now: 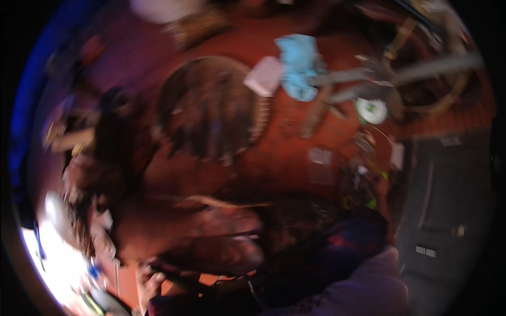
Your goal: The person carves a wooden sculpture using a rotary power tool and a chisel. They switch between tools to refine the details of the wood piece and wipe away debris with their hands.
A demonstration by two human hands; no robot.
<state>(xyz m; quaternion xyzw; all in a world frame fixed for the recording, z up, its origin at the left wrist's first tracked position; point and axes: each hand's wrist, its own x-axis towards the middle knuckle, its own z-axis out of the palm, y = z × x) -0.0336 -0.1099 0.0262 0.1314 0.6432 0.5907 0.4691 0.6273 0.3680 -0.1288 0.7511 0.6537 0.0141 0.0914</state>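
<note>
Purplish cloth; at the left hand, a dark, blurred, elongated object.

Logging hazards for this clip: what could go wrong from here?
Left hand is at a long dark object; blur hides the grip, so it might slip. The light-blue cloth or bag lies on the red floor, so it could catch a foot. The pale box sits at the edge of the round brown object and might get knocked.

Place: workshop-like craft area, exact kind unclear through blur. Evidence: red floor; round brown basket-like piece; right of that piece, light-blue cloth, wood lengths, curved frame.
</note>
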